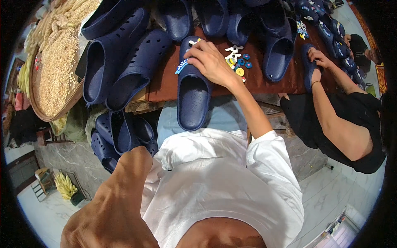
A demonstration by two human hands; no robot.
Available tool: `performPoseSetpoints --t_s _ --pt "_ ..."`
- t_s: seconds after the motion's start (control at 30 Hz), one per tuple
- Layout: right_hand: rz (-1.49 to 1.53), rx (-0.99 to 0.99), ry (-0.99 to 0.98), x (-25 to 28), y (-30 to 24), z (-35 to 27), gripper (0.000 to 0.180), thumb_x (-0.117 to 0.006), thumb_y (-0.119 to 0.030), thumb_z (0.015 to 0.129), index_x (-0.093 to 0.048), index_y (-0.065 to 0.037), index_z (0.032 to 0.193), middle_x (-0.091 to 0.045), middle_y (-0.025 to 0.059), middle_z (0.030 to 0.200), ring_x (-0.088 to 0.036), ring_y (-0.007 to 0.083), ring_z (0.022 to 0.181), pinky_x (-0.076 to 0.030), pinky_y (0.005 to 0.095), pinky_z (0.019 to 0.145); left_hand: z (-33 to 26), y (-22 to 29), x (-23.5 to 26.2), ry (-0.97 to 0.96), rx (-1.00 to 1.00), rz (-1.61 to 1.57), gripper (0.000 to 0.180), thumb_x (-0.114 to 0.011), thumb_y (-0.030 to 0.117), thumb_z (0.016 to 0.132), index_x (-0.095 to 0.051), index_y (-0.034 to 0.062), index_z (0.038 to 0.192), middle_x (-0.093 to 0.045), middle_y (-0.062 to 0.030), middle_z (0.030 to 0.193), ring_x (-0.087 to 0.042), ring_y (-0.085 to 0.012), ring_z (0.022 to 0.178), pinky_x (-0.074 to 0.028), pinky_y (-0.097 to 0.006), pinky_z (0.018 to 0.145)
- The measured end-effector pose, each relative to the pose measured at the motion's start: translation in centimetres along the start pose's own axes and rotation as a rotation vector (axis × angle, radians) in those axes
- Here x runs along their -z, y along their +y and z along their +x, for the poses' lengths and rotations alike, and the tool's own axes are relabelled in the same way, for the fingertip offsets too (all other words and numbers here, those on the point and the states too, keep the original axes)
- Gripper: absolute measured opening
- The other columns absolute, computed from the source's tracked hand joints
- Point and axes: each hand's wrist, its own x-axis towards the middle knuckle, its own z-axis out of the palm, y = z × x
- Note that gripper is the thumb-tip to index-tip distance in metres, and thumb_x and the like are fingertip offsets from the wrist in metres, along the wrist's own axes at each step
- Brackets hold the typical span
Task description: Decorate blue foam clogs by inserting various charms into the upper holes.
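A navy blue clog (pixel 193 101) lies in front of me at the table's edge, its heel overhanging toward my lap. My right hand (pixel 211 62) is closed over its upper, with bent fingers pressed on the top. A light-blue letter-shaped charm (pixel 181 67) sits on the clog's left side, and a small white and yellow charm (pixel 193 41) shows by the fingertips. My left arm (pixel 128 177) is bent and raised close to the camera; the fingers of my left hand (pixel 103 229) are out of sight. Loose charms (pixel 240 62) in white, blue and yellow lie right of my right hand.
More navy clogs (pixel 138 62) crowd the table's left and back; one clog (pixel 279 60) stands right of the charms. Below the left edge hang further clogs (pixel 124 132). A round basket of grain (pixel 53 118) is at the far left. A co-worker's hand (pixel 320 58) holds a clog at right.
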Motion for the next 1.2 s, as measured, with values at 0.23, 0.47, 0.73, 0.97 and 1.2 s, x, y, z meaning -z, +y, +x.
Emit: performPoseSetpoints --t_s 0.23,0.47,0.73,0.97,1.2 --pt "0.14 -0.107 0.191 -0.1 1.3 -0.8 0.02 -0.06 -0.02 0.092 -0.066 -0.006 0.105 -0.06 0.0152 0.103 -0.059 0.0345 0.101 -0.046 0.042 0.09 -0.4 1.0 -0.6 -0.09 -0.063 0.24 0.019 -0.049 0.015 0.099 -0.065 0.0093 0.107 -0.05 0.0035 0.059 -0.04 -0.006 0.042 -0.028 -0.022 0.041" --pt "-0.035 -0.103 0.212 -0.4 3.7 0.7 0.029 -0.063 -0.018 0.09 -0.063 -0.006 0.116 -0.058 0.0141 0.106 -0.057 0.034 0.099 -0.047 0.0424 0.087 -0.4 1.4 -1.7 -0.13 -0.094 0.426 0.014 -0.052 0.016 0.097 -0.063 0.0124 0.089 -0.044 0.0079 0.051 -0.037 -0.0043 0.04 -0.026 -0.021 0.041" --pt "-0.058 -0.119 0.117 -0.9 4.1 1.0 0.037 -0.064 -0.02 0.09 -0.06 -0.007 0.125 -0.056 0.016 0.11 -0.054 0.035 0.101 -0.044 0.0435 0.092 -2.0 1.4 -1.2 -0.396 -0.269 0.83 0.037 -0.052 0.021 0.099 -0.047 0.0197 0.062 -0.043 0.0072 0.049 -0.041 -0.0038 0.042 -0.028 -0.02 0.039" --pt "-0.058 -0.132 0.143 -1.5 3.9 1.1 0.036 -0.063 -0.019 0.091 -0.059 -0.006 0.124 -0.056 0.0165 0.109 -0.054 0.0353 0.101 -0.044 0.0441 0.091 -0.8 1.3 3.9 -0.155 -0.227 0.367 0.024 -0.049 0.004 0.093 -0.059 -0.0022 0.114 -0.048 -0.0105 0.049 -0.04 -0.0125 0.035 -0.023 -0.029 0.036" --pt "-0.022 -0.134 0.233 -1.5 4.2 1.3 0.035 -0.063 -0.014 0.082 -0.057 -0.002 0.115 -0.056 0.0173 0.105 -0.054 0.0376 0.098 -0.045 0.046 0.087 -0.2 2.5 1.3 -0.274 0.036 -0.028 0.029 -0.042 0.008 0.096 -0.049 -0.0025 0.122 -0.05 -0.0159 0.06 -0.047 -0.0201 0.044 -0.027 -0.032 0.041"
